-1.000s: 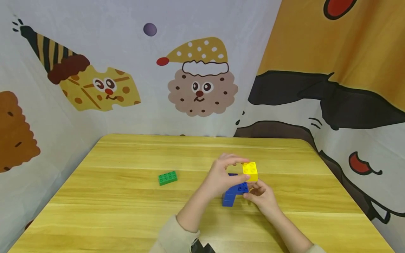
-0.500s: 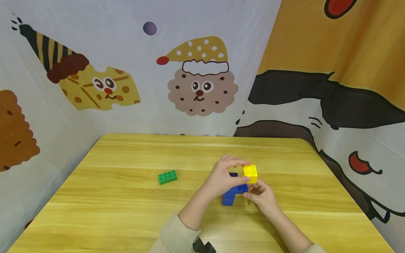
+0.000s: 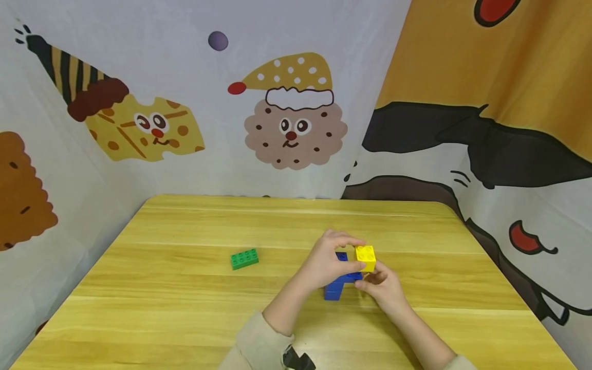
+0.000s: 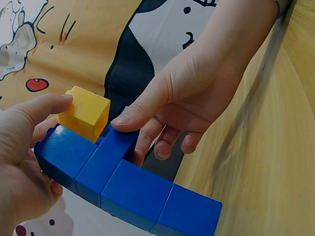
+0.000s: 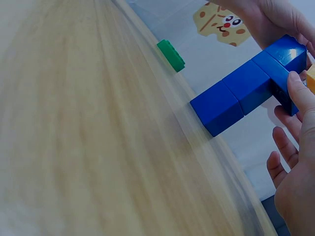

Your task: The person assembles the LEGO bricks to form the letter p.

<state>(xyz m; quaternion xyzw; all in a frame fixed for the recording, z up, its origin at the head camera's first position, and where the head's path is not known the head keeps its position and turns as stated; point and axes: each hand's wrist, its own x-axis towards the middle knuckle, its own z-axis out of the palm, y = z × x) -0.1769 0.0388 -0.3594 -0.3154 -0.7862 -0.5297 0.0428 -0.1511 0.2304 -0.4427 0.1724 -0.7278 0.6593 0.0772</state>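
Left hand: the left hand (image 3: 327, 260) pinches the yellow brick (image 3: 366, 257) between thumb and fingers, thumb on its near side, fingers curled over the far side.
Right hand: the right hand (image 3: 382, 285) grips the blue bricks (image 3: 339, 285) at their right end, thumb on top just below the yellow brick, the other fingers curled underneath.
Yellow brick: 1 small cube with 4 studs, sitting on the top right end of the blue bricks, touching them; in the left wrist view (image 4: 83, 113) it rests on the blue top beside the right thumb.
Blue bricks: several joined into an L shape, 1 leg standing on the table (image 3: 185, 308), right of the table's middle and toward its near edge.
Change: 1 second ago the yellow brick sat higher, with more of the blue top showing beneath it; half a second ago it was lower; now it is pressed down against the blue, and the left hand has sunk with it. The right hand has kept its grip.
Green brick: 1 flat green brick (image 3: 244, 258) lies alone left of the hands, well apart, unmoved.
Backdrop: cartoon cloth (image 3: 291, 118) hangs behind the table's far edge.
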